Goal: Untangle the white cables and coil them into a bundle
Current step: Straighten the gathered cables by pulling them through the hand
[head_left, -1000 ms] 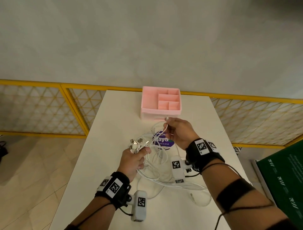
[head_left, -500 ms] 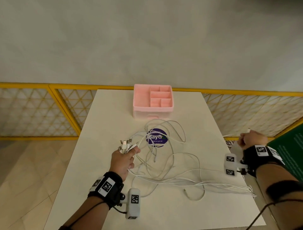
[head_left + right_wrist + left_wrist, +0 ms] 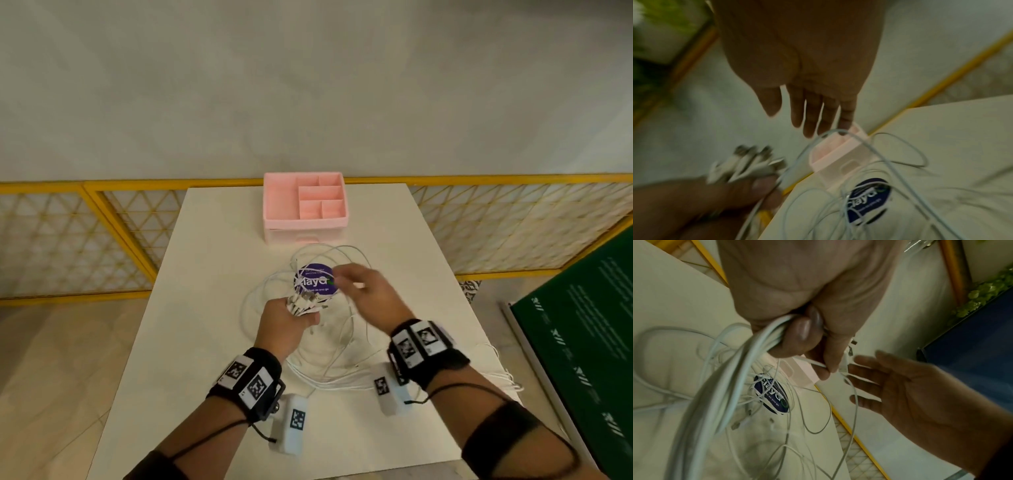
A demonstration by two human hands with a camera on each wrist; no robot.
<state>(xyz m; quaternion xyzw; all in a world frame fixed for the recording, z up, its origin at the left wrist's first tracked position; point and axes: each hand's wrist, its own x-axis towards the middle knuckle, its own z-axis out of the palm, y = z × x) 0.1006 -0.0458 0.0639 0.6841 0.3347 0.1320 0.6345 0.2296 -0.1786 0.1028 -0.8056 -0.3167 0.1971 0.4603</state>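
Several thin white cables [image 3: 329, 356] lie in loose tangled loops across the middle of the white table [image 3: 212, 342]. My left hand [image 3: 286, 323] grips a bunch of them just below their plug ends [image 3: 306, 303], which stick up out of the fist. In the left wrist view the cables [image 3: 740, 369] run down from the curled fingers [image 3: 797, 335]. My right hand [image 3: 363, 291] hovers just right of the plugs with straight, spread fingers and holds nothing. In the right wrist view its fingers [image 3: 812, 116] hang above a cable loop [image 3: 869, 146].
A pink compartment organiser [image 3: 305, 209] stands at the far middle of the table. A round purple sticker [image 3: 317, 282] lies under the cables. Yellow lattice fencing [image 3: 68, 240] runs behind the table. A green board [image 3: 582, 342] leans at the right.
My right hand, which had pulled a cable out past the table's right edge, has let go and come back beside the left hand. The left hand keeps its grip on the plug ends.
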